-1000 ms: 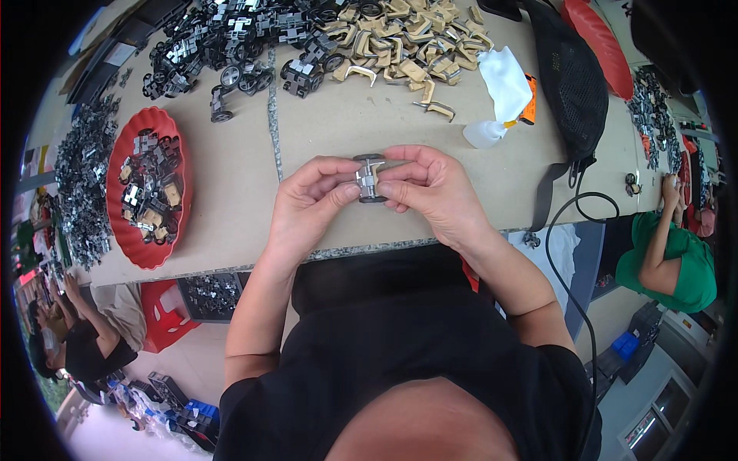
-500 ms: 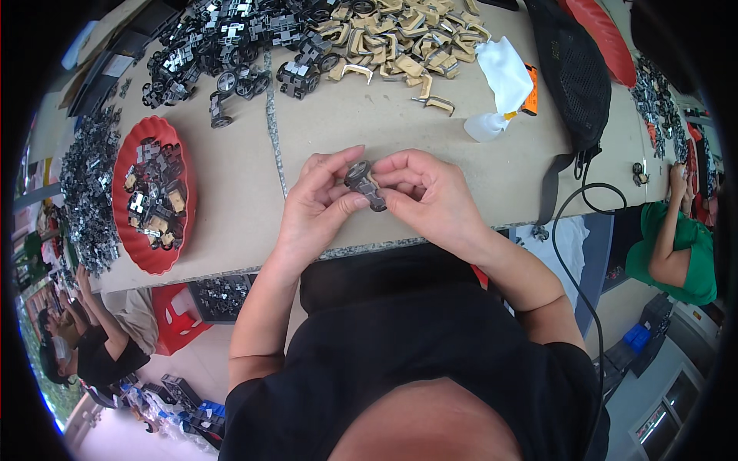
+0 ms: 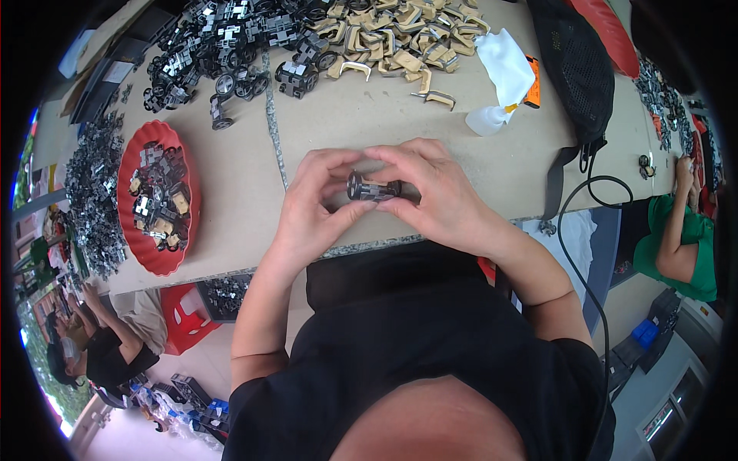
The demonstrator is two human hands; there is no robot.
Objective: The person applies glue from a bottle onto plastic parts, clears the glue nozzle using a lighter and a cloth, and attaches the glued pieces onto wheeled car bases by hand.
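Right of the red basket (image 3: 159, 262) and well apart from it, a wheeled piece (image 3: 373, 189) sits between both hands, above the table. The left hand (image 3: 311, 203) and right hand (image 3: 440, 192) pinch it lightly, thumbs nearly meeting; a tan part shows against its dark body (whether fully seated, I cannot tell). Judging by the tan-and-black pieces inside the basket, some are done. Plenty seem left: beyond the basket rightward lie a black heap (image 3: 231, 50) and, farther right, a tan heap (image 3: 403, 38).

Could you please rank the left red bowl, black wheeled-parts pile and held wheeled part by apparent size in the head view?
Largest: black wheeled-parts pile
Middle: left red bowl
Smallest: held wheeled part
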